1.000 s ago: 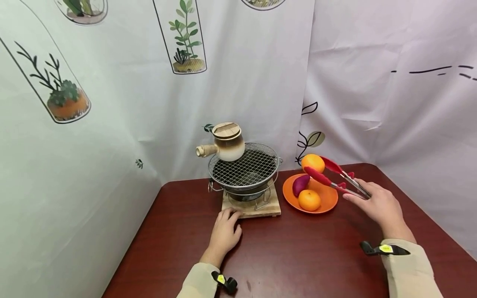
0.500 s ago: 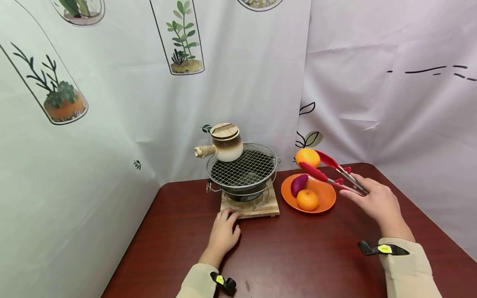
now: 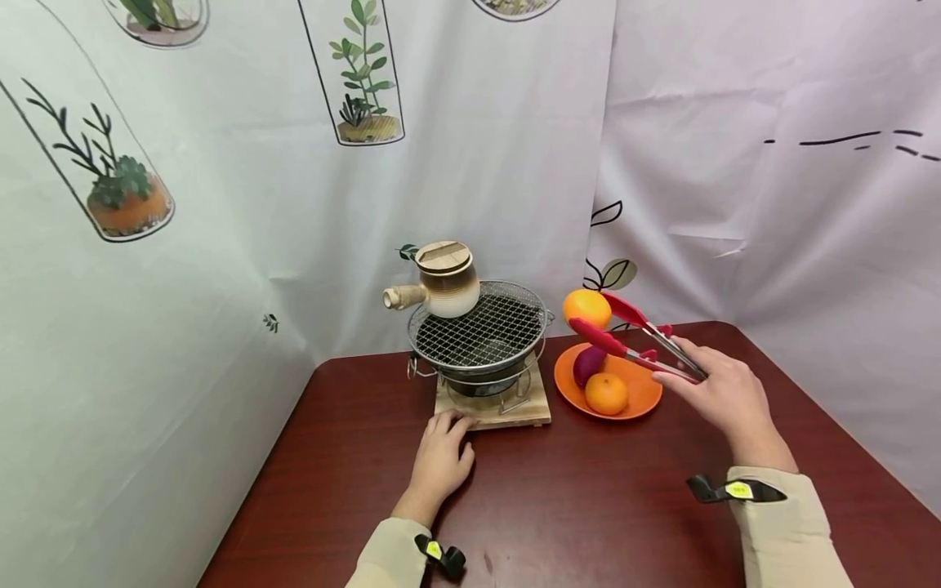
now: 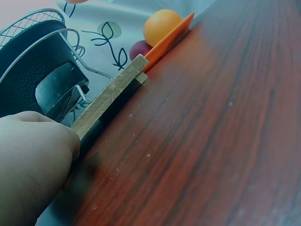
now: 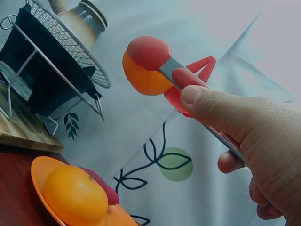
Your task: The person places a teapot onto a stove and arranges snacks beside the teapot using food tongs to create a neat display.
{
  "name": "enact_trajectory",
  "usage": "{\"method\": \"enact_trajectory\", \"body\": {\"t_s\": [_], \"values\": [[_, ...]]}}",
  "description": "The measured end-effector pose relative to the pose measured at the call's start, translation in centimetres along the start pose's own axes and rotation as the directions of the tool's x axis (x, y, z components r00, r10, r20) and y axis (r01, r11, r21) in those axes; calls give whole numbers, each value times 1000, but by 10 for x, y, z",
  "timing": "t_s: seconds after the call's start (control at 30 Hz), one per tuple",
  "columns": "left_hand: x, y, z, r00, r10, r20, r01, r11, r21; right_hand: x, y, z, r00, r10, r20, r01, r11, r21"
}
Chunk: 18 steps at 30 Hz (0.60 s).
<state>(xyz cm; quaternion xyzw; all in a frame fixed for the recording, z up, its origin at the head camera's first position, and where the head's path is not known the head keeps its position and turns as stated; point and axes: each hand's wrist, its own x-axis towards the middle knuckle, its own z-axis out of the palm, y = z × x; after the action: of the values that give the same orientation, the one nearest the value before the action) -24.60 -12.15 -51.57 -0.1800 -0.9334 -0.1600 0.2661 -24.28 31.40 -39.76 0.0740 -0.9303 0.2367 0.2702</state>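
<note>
My right hand (image 3: 728,390) grips red-tipped metal tongs (image 5: 181,84) between thumb and fingers. The tongs pinch an orange mandarin (image 3: 586,309), raised above the orange plate (image 3: 647,398). On that plate lie a second mandarin (image 3: 607,394) and a purple eggplant-like piece (image 3: 588,365), partly overlapped by the tongs in the head view. My left hand (image 3: 439,459) rests its fingers on the front edge of the wooden board (image 4: 113,94), thumb apart from it. On this board stands a round black grill (image 3: 481,380) topped by a wire mesh (image 3: 492,335).
A small lidded clay pot (image 3: 452,290) with a side handle sits on the left of the mesh. The dark red wooden table (image 3: 588,498) ends near a white printed curtain (image 3: 515,163) at the back and sides.
My right hand has moved left with the tongs, carrying the mandarin from over the plate's right part toward the grill side. My left hand has stayed on the board's edge.
</note>
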Motion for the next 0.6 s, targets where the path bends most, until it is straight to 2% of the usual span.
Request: {"method": "enact_trajectory", "body": {"t_s": [0.6], "values": [[1,1,-1,1000,0,1,0,1000,5,12,-48,28,998,-50,-26,52,994,97]]}}
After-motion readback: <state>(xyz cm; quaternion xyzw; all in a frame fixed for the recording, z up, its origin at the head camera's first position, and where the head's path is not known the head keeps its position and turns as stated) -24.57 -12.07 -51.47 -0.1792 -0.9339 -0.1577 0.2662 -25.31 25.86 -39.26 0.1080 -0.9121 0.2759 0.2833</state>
